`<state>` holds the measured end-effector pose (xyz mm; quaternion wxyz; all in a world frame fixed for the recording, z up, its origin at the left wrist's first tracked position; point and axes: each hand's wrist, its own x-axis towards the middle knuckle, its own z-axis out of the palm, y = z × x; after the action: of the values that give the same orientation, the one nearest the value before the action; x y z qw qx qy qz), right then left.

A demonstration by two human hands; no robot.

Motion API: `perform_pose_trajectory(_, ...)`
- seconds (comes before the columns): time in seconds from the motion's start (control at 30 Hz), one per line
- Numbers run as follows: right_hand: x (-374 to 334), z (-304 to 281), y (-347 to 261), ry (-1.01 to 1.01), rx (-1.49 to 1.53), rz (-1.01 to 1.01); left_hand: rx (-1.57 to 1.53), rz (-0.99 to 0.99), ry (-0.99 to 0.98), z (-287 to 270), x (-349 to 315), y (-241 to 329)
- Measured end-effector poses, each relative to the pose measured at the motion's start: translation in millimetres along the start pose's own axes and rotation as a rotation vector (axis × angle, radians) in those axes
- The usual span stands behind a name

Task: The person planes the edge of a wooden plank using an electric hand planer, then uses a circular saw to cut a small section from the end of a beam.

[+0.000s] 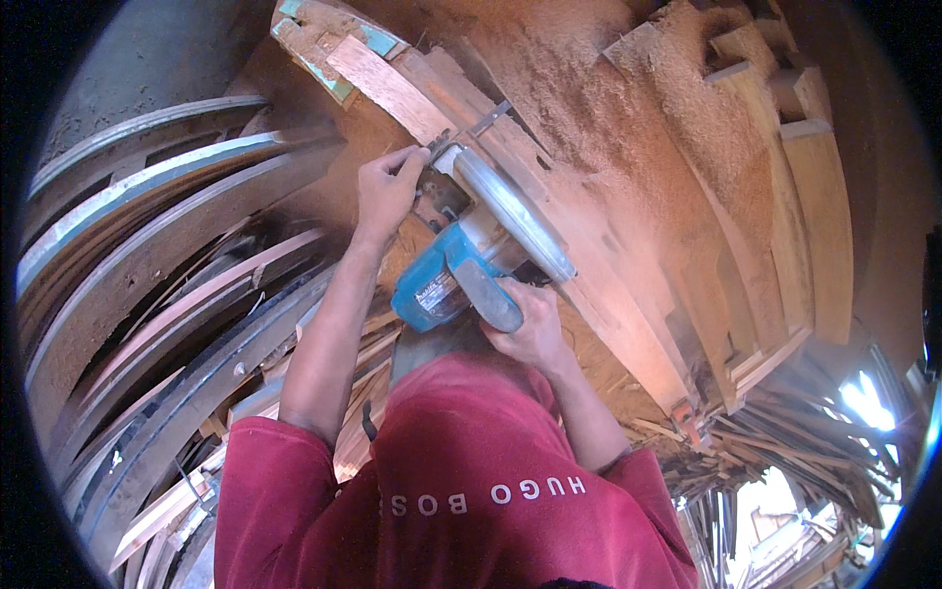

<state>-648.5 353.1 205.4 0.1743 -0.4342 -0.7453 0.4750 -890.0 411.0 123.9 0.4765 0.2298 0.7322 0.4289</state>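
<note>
A blue circular saw (pixel 433 285) with a silver blade guard (pixel 515 211) rests on a long wooden plank (pixel 608 314) coated in sawdust. My right hand (pixel 530 319) is wrapped round its rear handle. At the saw's front end, my left hand (pixel 386 196) is closed in a pinch, thumb and fingertips on the front edge of the saw's base. A narrow metal bar (pixel 491 118) sticks out from that front part across the plank. The blade itself is hidden by the guard and the plank.
Stacked timber (pixel 177 211) fills the left side. A lighter board (pixel 388 86) lies at the far end of the plank. Sawdust (pixel 549 79) covers the area beyond, and thick boards (pixel 819 226) stand at the right. Thin offcuts (pixel 785 442) are heaped at the lower right.
</note>
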Motion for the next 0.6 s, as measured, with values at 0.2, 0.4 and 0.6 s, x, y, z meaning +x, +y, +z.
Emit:
perform_pose_trajectory(0.2,8.8,4.2,-10.3,-0.006,-0.007,0.001,-0.042,0.019,-0.004,-10.4,5.5,2.0)
perform_pose_trajectory(0.4,21.0,8.9,-16.5,-0.02,0.013,0.004,0.007,0.042,0.019,-20.0,15.8,-1.7)
perform_pose_trajectory(0.6,30.5,8.5,-19.8,-0.031,0.009,0.02,0.043,0.024,-0.007,-24.1,25.3,4.2)
